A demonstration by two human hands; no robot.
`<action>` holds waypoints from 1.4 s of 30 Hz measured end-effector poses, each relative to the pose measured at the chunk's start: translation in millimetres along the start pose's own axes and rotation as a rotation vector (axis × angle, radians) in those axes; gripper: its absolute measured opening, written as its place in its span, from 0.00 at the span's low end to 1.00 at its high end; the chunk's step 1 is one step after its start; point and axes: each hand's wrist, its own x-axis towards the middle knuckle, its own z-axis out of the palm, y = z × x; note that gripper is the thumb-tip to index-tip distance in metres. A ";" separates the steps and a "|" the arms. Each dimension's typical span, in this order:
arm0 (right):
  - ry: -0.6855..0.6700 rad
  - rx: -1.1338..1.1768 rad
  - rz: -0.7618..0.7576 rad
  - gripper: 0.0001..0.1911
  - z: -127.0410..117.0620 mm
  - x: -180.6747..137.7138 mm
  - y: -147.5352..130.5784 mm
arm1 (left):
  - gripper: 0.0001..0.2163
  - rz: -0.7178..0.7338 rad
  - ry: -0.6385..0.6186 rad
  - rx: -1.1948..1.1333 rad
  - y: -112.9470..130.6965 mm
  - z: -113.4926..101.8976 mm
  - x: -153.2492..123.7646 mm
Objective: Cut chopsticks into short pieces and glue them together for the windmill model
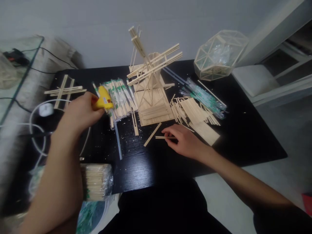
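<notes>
Fingers closed, my left hand (84, 109) grips a yellow hot glue gun (103, 98) over the left part of the black table. A long translucent glue stick (116, 136) extends from the gun toward me. My right hand (179, 138) pinches a short pair of wooden sticks (160, 137) low over the table. Just left of them lies another joined stick pair (152, 135). Behind stands a windmill-like model (152, 97) built of sticks, its crossed blades (156, 66) tilted upward. Cut sticks and flat stick panels (195, 110) lie to the right of it.
Wrapped chopstick packs (119, 97) lie behind the glue gun. A stick cross (64, 89) and a white cable with a plug (46, 110) are at left. A faceted stick-framed shape (220, 55) stands back right, near plastic wrappers (207, 99). A bagged stick bundle (97, 180) sits front left.
</notes>
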 end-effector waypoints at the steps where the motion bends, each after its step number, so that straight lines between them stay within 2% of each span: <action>1: 0.003 0.000 -0.002 0.13 0.4 -0.1 0.0 | 0.21 0.067 -0.022 0.008 -0.8 4.1 1.7; 3: 0.013 0.004 -0.012 0.12 1.4 0.0 0.4 | 0.21 0.115 -0.048 0.018 -0.4 10.4 3.7; 6: 0.026 0.020 -0.021 0.11 3.1 0.2 1.6 | 0.25 0.055 -0.113 0.082 5.3 11.4 2.0; 8: 0.035 0.033 -0.014 0.11 4.0 0.1 2.1 | 0.26 0.017 -0.043 0.113 12.0 7.5 -2.3; 10: 0.037 0.050 0.002 0.11 4.5 -0.1 2.1 | 0.23 0.011 0.108 0.070 21.6 4.1 -8.0; 12: 0.034 0.069 0.019 0.11 4.9 -0.5 1.9 | 0.17 0.199 0.136 -0.080 36.0 5.0 -14.6; 14: 0.027 0.079 0.034 0.11 5.2 -0.8 1.9 | 0.11 0.487 0.050 -0.262 55.6 12.0 -22.1; 16: 0.032 0.078 0.041 0.11 5.6 -1.0 2.1 | 0.10 0.765 -0.024 -0.339 77.9 23.7 -30.3; 18: 0.036 0.075 0.042 0.11 5.9 -1.0 2.4 | 0.09 0.893 -0.070 -0.327 98.2 36.3 -37.7; 20: 0.032 0.074 0.046 0.12 5.9 -0.7 2.7 | 0.08 0.951 -0.081 -0.264 112.1 46.8 -42.6; 26: 0.012 0.081 0.070 0.12 5.4 0.0 2.7 | 0.07 0.934 -0.060 -0.155 119.0 58.1 -42.3; 42: 0.005 0.083 0.089 0.12 4.6 0.7 0.6 | 0.07 0.921 -0.115 -0.272 121.7 58.9 -41.1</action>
